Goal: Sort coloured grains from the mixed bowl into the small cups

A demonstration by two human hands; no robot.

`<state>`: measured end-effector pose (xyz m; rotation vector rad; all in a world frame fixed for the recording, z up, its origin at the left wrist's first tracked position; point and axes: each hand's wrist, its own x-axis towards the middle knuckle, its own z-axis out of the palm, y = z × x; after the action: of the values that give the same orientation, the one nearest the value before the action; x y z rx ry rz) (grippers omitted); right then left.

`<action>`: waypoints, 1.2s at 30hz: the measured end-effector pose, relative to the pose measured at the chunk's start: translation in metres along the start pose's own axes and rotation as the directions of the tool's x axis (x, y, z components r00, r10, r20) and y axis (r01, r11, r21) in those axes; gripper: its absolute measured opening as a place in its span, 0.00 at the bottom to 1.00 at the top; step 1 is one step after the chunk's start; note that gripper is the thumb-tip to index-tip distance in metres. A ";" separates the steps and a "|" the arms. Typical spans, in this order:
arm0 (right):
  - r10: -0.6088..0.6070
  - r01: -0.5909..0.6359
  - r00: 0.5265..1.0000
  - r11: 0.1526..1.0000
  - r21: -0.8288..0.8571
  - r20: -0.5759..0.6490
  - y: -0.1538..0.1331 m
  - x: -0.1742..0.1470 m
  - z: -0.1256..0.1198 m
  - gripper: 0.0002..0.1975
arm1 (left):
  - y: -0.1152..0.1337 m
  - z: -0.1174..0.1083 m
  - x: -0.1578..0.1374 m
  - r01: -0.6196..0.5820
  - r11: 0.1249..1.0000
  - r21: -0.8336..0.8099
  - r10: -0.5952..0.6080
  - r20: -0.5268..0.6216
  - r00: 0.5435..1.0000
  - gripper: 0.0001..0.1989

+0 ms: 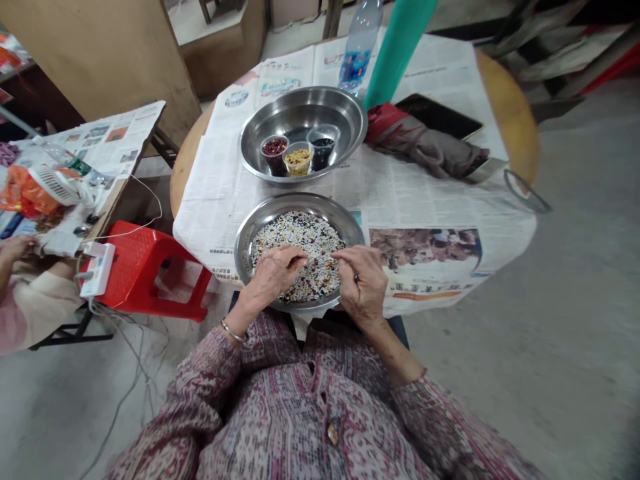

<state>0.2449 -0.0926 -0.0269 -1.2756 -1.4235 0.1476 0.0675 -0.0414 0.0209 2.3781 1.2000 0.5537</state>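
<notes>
A steel basin (pixel 243 230) near the table's front edge holds mixed white, dark, yellow and red grains (pixel 300 233). Over its left side is my left hand (pixel 276 272), thumb and fingertips pressed together just above the grains; anything between them is too small to make out. My right hand (pixel 364 280) is at the basin's right side, its index finger reaching over the grains and the other fingers curled. A small dark spot shows in its curl. Behind, a larger steel basin (pixel 345 107) contains three clear cups: red beans (pixel 275 148), yellow kernels (pixel 299 159) and black beans (pixel 323 148).
Newspaper (pixel 210 180) covers the round table. At the back stand a plastic bottle (pixel 359 47) and a green cylinder (pixel 400 47). A folded umbrella (pixel 425 143) lies right, by a dark phone-like slab (pixel 440 115). A red stool (pixel 145 270) with a power strip (pixel 97 270) and a seated person are left.
</notes>
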 end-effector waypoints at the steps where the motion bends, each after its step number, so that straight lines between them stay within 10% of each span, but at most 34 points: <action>1: 0.005 -0.005 1.000 1.000 -0.001 0.004 0.000 0.000 0.000 0.09 | 0.000 0.000 0.000 0.000 1.000 -0.008 0.000 0.001 1.000 0.05; 11: -0.032 0.032 0.999 0.999 -0.016 0.008 0.000 0.000 -0.001 0.10 | -0.001 -0.005 0.000 0.044 0.999 -0.005 -0.045 -0.095 0.995 0.04; 21: -0.034 0.034 0.999 0.999 -0.018 0.008 -0.003 0.000 -0.001 0.10 | 0.014 -0.004 -0.005 -0.023 0.986 0.166 -0.002 0.150 0.989 0.05; 36: -0.006 0.007 1.000 0.999 -0.038 0.019 -0.003 0.000 -0.002 0.10 | 0.003 -0.013 -0.013 0.045 0.978 0.205 -0.025 -0.098 0.995 0.08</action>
<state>0.2447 -0.0950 -0.0238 -1.3041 -1.4527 0.1289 0.0555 -0.0513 0.0313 2.5214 1.4008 0.5606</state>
